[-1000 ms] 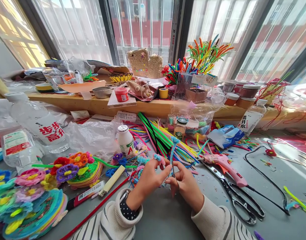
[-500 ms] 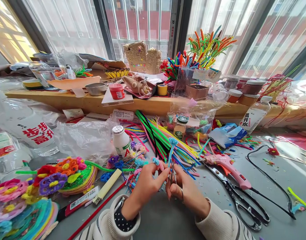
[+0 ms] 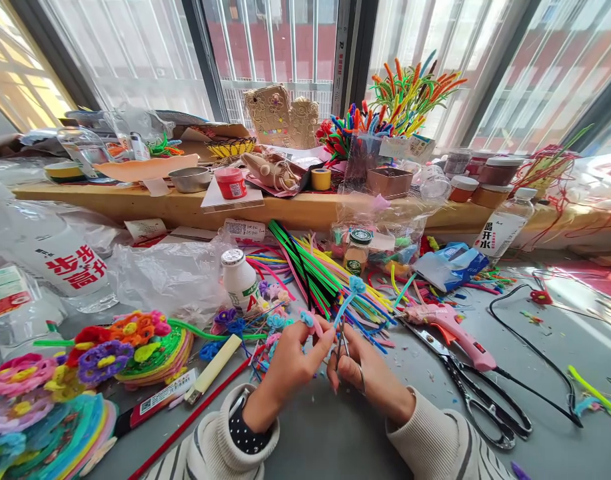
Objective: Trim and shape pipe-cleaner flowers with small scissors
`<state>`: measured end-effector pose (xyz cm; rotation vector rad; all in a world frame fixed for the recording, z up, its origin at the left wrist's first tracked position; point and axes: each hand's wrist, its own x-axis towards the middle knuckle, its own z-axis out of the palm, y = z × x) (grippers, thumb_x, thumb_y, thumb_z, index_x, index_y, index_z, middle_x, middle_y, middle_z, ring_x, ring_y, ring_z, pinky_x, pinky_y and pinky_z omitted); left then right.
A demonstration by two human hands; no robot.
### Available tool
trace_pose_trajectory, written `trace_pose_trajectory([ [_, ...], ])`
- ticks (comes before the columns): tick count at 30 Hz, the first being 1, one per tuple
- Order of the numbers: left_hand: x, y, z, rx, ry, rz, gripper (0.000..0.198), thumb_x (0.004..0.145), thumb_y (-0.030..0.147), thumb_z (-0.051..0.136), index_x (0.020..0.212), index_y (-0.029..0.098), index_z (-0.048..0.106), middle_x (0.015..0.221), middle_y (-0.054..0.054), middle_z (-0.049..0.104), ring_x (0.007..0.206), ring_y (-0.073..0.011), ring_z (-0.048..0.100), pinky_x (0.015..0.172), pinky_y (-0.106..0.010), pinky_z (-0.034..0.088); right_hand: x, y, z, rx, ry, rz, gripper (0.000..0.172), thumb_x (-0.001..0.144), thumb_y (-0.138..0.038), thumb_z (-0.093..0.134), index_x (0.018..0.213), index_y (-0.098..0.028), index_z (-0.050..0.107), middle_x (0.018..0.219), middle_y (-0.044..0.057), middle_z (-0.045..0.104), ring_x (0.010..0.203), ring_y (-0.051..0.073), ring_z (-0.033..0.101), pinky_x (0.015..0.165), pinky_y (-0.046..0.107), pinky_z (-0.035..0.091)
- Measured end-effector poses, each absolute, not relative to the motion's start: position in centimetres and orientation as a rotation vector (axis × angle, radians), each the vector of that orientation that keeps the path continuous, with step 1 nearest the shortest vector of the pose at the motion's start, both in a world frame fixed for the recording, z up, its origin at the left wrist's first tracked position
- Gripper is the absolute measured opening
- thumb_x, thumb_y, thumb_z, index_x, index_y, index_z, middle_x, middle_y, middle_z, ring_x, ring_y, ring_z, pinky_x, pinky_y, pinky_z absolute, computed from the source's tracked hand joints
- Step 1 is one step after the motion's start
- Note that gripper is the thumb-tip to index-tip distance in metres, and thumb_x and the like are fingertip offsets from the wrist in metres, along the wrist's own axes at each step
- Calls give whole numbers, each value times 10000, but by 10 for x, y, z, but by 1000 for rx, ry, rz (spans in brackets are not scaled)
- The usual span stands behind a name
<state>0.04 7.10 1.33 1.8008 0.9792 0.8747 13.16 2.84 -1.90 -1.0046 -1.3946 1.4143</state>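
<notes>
My left hand (image 3: 295, 357) pinches a light blue pipe cleaner (image 3: 343, 309) whose curled tip (image 3: 356, 285) stands up and leans right. A pink and blue fuzzy piece (image 3: 312, 323) also sits at the fingers of this hand. Small scissors (image 3: 341, 343) are in my right hand (image 3: 368, 370), with a finger loop showing near the thumb. Their blades point up beside the pipe cleaner; whether they touch it I cannot tell. Behind my hands lies a bundle of pipe cleaners (image 3: 305, 270), mostly green, with small fuzzy flowers (image 3: 275, 300) to its left.
At right are large black-handled scissors (image 3: 468, 387) and a pink glue gun (image 3: 455, 330) with its cord. A white bottle (image 3: 239, 280) and a small glass jar (image 3: 357, 252) stand behind my hands. Flower-topped discs (image 3: 110, 360) lie left, near a red stick (image 3: 195, 413). A wooden ledge (image 3: 295, 210) runs behind.
The light blue pipe cleaner has tilted further to the right. Small bits show in the air or on the table below my hands. Both hands have otherwise barely moved.
</notes>
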Motion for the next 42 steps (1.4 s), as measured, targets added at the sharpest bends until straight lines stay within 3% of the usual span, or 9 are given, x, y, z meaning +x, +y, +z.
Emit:
trace_pose_trajectory([
  [7, 1, 69, 5, 1842, 873, 768, 122, 709, 283, 491, 653, 196, 556, 695, -20, 623, 802, -190, 548, 789, -280, 364, 134, 31, -17, -1016, -1321, 1383, 610, 630, -610, 488, 986, -121, 412, 452, -51, 461, 401, 70, 372, 436, 187, 272],
  [20, 4, 67, 10, 1809, 947, 812, 129, 692, 292, 512, 667, 192, 589, 680, -11, 625, 629, -155, 534, 640, -248, 392, 132, 32, -16, -1132, -1167, 1407, 618, 530, -511, 645, 948, -104, 442, 377, -81, 449, 302, 59, 376, 330, 164, 275],
  [29, 2, 69, 9, 1825, 933, 807, 147, 714, 295, 491, 692, 178, 577, 692, -17, 614, 681, -164, 552, 662, -257, 405, 133, 33, -24, -1052, -1272, 1417, 551, 602, -541, 576, 933, -110, 486, 389, -60, 462, 311, 68, 411, 336, 159, 245],
  [36, 3, 66, 8, 2010, 876, 750, 173, 708, 276, 487, 577, 187, 556, 672, -18, 614, 650, -162, 542, 690, -268, 398, 134, 30, -24, -937, -1278, 1379, 615, 618, -583, 525, 1017, -126, 423, 528, -37, 490, 420, 70, 436, 446, 187, 340],
  [42, 2, 67, 7, 2036, 898, 683, 188, 736, 285, 445, 640, 173, 562, 756, -34, 621, 703, -165, 544, 699, -263, 397, 137, 31, -29, -970, -1241, 1386, 577, 603, -528, 587, 976, -112, 445, 417, -66, 446, 347, 48, 370, 376, 160, 297],
])
